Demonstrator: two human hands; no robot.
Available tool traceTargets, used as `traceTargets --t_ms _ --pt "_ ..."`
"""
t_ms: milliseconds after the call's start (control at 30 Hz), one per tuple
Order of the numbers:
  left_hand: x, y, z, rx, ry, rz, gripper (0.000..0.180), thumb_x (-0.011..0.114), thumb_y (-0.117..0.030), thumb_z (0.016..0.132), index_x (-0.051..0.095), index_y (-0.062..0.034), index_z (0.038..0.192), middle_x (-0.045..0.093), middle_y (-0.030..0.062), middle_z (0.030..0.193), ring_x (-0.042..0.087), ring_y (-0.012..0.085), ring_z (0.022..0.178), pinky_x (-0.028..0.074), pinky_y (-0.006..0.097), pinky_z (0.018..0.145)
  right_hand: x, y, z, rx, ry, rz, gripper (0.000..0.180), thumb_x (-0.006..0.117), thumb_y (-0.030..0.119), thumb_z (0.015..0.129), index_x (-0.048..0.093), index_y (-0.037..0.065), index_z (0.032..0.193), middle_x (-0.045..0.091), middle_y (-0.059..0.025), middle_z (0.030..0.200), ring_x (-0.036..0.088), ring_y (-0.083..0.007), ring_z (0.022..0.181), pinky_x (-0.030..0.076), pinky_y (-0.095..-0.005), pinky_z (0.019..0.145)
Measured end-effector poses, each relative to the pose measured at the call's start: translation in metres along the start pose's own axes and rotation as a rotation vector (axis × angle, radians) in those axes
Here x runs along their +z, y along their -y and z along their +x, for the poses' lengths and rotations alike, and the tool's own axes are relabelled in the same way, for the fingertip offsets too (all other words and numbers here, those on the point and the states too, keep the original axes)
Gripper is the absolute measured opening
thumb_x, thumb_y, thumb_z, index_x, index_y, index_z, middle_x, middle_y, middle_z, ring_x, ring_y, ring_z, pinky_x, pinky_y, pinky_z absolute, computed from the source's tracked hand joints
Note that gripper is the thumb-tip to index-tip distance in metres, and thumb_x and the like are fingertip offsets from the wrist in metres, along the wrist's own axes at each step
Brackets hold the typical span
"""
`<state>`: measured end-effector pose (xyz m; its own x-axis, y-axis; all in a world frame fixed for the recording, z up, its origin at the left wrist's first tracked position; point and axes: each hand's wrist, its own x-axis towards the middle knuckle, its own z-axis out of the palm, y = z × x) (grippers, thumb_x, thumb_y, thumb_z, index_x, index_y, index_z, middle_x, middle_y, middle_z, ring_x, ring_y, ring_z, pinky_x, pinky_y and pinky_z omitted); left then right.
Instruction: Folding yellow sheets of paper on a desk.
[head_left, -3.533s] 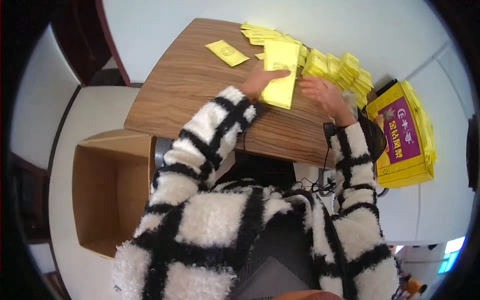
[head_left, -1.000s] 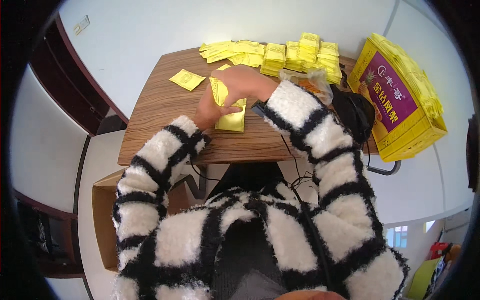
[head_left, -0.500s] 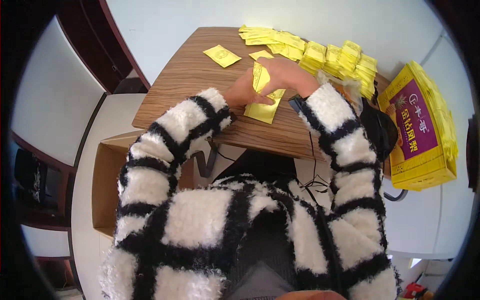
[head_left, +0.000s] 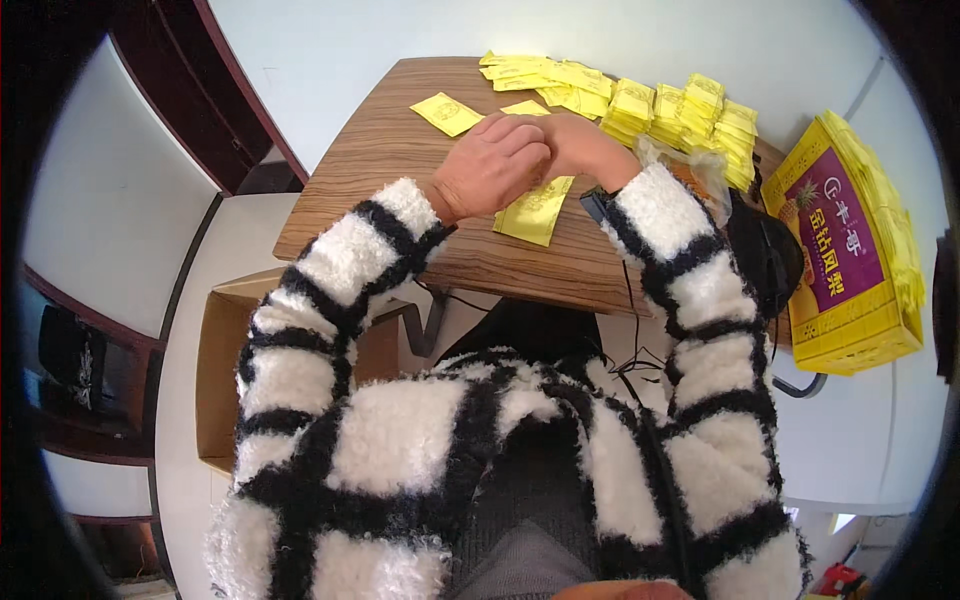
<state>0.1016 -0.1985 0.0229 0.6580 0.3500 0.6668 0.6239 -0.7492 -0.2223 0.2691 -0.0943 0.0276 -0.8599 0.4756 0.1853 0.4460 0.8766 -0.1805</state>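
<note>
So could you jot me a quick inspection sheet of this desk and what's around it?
Surface: wooden table, bare at its left.
Job's things: flat yellow packet lying under both hands.
Clutter: single yellow packet; stacks of yellow packets along the far edge; clear plastic bag.
Hands: left hand and right hand meet over the packet; grip hidden.
Cables: black cable hanging off the table's front.
Surroundings: open cardboard box on the floor; yellow and purple carton at right.

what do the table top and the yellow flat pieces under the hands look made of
Table top: wood or wood-look laminate, matte brown with streaky grain. Yellow flat pieces: likely thin printed card or paper, lying flat with crisp edges; cannot tell for sure.
</note>
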Motion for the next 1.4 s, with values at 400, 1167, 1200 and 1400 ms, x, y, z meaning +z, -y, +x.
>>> traceTargets --t_ms 400,1167,1200,1400 --pt "-0.013 0.005 0.002 0.145 0.182 0.115 0.026 0.064 -0.027 0.079 0.062 -0.0103 0.099 0.056 0.0061 0.107 0.052 0.0248 0.108 0.039 0.04 0.096 0.012 0.003 0.004 0.006 -0.035 0.052 0.054 0.084 0.034 0.058 0.068 0.015 0.106 0.071 -0.0102 0.091 0.067 -0.0298 0.083 0.052 -0.0382 0.073" --pt "0.015 0.047 -0.033 -0.794 0.285 -0.447 0.021 0.051 -0.017 0.088 0.062 0.0002 0.092 0.067 0.0097 0.086 0.064 0.0226 0.077 0.05 0.036 0.071 -0.011 0.047 -0.004 0.085 0.039 -0.09 0.063 0.085 0.032 0.059 0.06 0.002 0.108 0.067 -0.019 0.096 0.063 -0.0364 0.094 0.05 -0.044 0.078" --pt "0.022 0.053 -0.036 -0.795 0.257 -0.517 0.019 0.051 -0.016 0.089 0.061 0.0001 0.094 0.067 0.0087 0.085 0.064 0.0207 0.076 0.05 0.034 0.07 -0.012 0.047 -0.003 0.077 0.025 -0.081 0.064 0.084 0.032 0.058 0.061 0.003 0.11 0.067 -0.0192 0.097 0.063 -0.0368 0.094 0.05 -0.0438 0.078" --pt "0.044 0.059 -0.059 -0.893 0.185 -0.971 0.015 0.056 -0.013 0.086 0.059 -0.0013 0.095 0.063 0.0067 0.077 0.061 0.0161 0.066 0.049 0.028 0.061 -0.013 0.05 -0.004 0.085 0.054 -0.043 0.07 0.083 0.034 0.056 0.061 0.003 0.115 0.067 -0.0208 0.099 0.063 -0.0373 0.094 0.05 -0.043 0.08"
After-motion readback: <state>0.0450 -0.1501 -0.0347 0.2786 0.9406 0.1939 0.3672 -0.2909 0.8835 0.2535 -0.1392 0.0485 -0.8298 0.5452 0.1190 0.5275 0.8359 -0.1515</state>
